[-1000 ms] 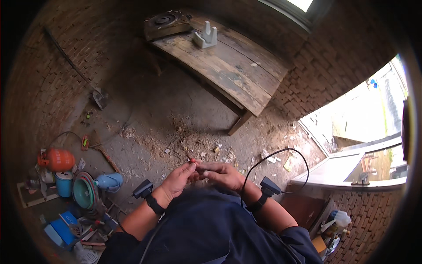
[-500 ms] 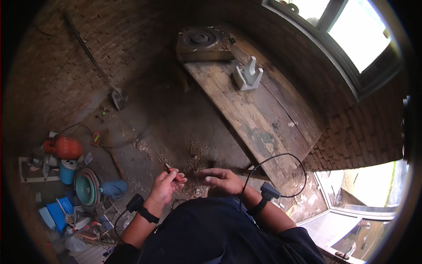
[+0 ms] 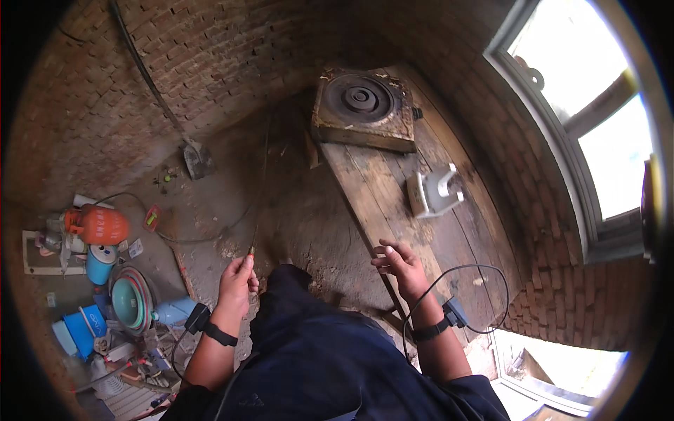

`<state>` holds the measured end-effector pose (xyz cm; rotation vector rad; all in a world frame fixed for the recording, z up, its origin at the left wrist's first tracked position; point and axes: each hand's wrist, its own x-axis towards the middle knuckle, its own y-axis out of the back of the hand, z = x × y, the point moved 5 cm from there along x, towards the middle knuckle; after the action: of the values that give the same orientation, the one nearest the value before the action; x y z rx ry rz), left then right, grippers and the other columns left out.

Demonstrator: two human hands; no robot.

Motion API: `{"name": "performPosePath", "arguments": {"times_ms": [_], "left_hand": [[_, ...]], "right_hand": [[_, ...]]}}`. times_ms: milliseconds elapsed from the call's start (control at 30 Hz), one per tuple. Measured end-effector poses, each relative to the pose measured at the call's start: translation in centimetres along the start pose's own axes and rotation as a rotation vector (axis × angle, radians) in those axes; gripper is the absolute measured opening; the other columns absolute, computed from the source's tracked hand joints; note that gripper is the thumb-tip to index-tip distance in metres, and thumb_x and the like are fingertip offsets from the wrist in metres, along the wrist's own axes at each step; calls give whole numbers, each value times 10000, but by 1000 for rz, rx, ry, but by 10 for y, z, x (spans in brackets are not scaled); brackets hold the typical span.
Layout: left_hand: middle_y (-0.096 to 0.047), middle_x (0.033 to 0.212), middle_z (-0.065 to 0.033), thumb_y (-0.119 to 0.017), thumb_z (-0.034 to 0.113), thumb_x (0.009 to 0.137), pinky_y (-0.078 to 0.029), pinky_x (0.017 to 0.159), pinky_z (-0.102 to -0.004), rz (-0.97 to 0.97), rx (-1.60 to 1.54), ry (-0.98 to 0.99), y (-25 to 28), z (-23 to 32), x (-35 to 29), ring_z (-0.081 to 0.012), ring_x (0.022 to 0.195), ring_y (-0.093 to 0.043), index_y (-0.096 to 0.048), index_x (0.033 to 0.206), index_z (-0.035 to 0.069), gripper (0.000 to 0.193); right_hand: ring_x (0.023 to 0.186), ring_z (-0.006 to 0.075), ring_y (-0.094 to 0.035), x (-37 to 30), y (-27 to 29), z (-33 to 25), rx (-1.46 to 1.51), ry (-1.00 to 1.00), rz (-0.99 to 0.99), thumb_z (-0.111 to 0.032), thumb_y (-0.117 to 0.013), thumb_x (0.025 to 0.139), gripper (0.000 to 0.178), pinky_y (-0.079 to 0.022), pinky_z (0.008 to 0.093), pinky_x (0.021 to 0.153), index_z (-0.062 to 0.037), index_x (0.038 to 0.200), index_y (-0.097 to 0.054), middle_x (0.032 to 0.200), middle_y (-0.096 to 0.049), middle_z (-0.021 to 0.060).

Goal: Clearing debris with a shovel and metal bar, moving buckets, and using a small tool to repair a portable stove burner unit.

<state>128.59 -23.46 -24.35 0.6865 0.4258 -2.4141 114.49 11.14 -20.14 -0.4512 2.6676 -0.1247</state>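
My left hand [image 3: 237, 286] is closed round the red handle of a screwdriver [image 3: 252, 250], whose thin shaft points away from me. My right hand [image 3: 399, 264] is raised by the near edge of the wooden table [image 3: 372, 184], its fingers apart and slightly curled, with nothing in it. Beyond that hand, a pale plastic piece with upright prongs [image 3: 434, 193] rests on the boards; what it is I cannot make out. At the table's far end sits a rusty single-burner gas stove [image 3: 364, 105].
A shovel [image 3: 198, 160] leans on the brick wall at the far left. On the floor at left are an orange gas cylinder [image 3: 100, 224], stacked basins [image 3: 132, 298], a blue jug [image 3: 175, 310] and a blue box [image 3: 86, 330]. A window [image 3: 590, 126] is at right.
My view has shifted forward, closer to the table and stove. My hands have moved farther apart, the right one to the table's edge. The screwdriver stays in my left hand.
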Motion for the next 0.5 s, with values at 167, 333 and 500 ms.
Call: {"name": "performPosePath", "arguments": {"times_ms": [167,333,500], "left_hand": [[-512,640,47,-615,305,919,-379,451,-190,-8,11,-65,-5,67,131,-50,515,-492,-593,1006,98,224],[-572,791,31,-672,174,877,-398,497,-175,-85,64,-100,-1,155,270,-29,605,-496,-606,1024,69,193],[-584,822,25,-709,109,828,-416,560,-191,-167,112,-181,-9,251,372,-37,688,-507,-605,1016,66,219]], "right_hand": [[905,184,-653,98,-22,-27,-22,29,146,-271,-591,924,433,-492,286,750,-5,1260,-528,1142,-627,138],[898,200,-658,192,-54,-62,6,31,350,-287,-597,920,468,-496,286,729,-17,1290,-498,1124,-623,130],[901,189,-658,246,-75,-89,17,-54,479,-310,-610,910,513,-503,278,714,-35,1319,-470,1161,-600,130]]}}
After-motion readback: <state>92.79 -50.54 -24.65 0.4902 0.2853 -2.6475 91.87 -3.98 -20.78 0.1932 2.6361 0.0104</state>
